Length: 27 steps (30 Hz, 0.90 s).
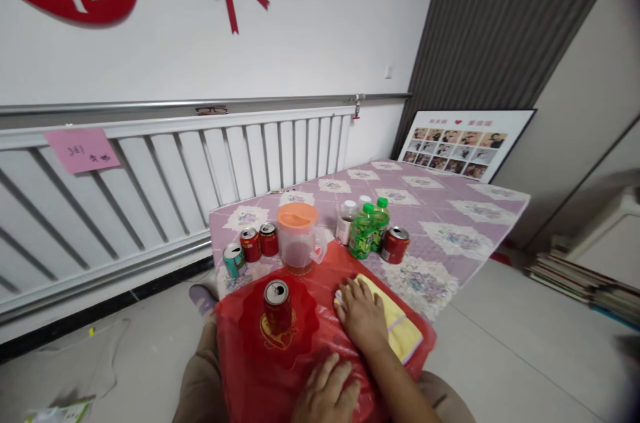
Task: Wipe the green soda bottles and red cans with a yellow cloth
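Observation:
My right hand (361, 318) lies flat, palm down, on a folded yellow cloth (400, 333) at the right side of a red plastic sheet (310, 296). My left hand (326, 391) rests flat on the sheet's near edge, fingers stretched out and holding nothing. An opened red can (277, 306) stands upright on the sheet, left of both hands.
On the purple patterned cover (450, 223) behind stand an orange-lidded clear jug (299, 236), two red cans (260, 242), a teal can (234, 260), green bottles (369, 230), a clear bottle (346, 222) and another red can (396, 244). A white radiator (150, 176) lines the wall; books (580, 280) lie on the floor at right.

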### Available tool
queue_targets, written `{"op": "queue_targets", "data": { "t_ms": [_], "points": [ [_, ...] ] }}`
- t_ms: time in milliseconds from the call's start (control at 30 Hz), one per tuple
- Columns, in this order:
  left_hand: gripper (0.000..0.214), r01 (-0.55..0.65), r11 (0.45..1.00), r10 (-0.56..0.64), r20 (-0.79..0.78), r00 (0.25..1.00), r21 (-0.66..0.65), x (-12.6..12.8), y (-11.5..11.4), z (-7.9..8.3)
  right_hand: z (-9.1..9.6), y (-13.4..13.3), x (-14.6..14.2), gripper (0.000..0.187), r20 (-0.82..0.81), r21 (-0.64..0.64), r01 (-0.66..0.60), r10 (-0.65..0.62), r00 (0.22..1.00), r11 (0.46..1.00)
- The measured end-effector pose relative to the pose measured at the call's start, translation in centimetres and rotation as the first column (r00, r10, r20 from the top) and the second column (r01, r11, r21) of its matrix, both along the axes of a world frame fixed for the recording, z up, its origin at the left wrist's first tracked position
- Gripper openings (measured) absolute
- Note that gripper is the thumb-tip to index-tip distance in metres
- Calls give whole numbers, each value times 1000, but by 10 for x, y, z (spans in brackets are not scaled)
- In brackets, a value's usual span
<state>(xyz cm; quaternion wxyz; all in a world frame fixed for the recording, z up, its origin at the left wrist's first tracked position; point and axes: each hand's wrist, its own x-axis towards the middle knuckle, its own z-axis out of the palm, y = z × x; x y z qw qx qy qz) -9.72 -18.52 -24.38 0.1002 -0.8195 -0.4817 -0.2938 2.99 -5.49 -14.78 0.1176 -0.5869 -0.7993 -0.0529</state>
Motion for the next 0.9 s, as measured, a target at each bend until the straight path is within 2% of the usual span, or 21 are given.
{"op": "queue_targets", "data": {
  "t_ms": [133,233,367,633,900],
  "points": [
    [26,-19,998,17,-36,999,-53,-5,3,-10,-1,-1,1,41,-18,-6,0,0,1000,1000],
    [27,-6,997,-3,-109,994,-81,-11,3,-7,-2,-1,2,41,-33,-9,-1,1,999,1000],
    [27,24,999,-30,-167,985,-35,-14,3,1,-2,-1,2,40,-49,-15,-1,0,999,1000],
    [21,15,997,-5,-135,991,74,-10,3,8,-2,-2,3,40,-55,-18,4,-5,998,1000],
    [12,-101,975,99,19,995,196,1,11,-14,3,-2,3,39,-40,-8,-1,1,999,1000]
  ]
}}
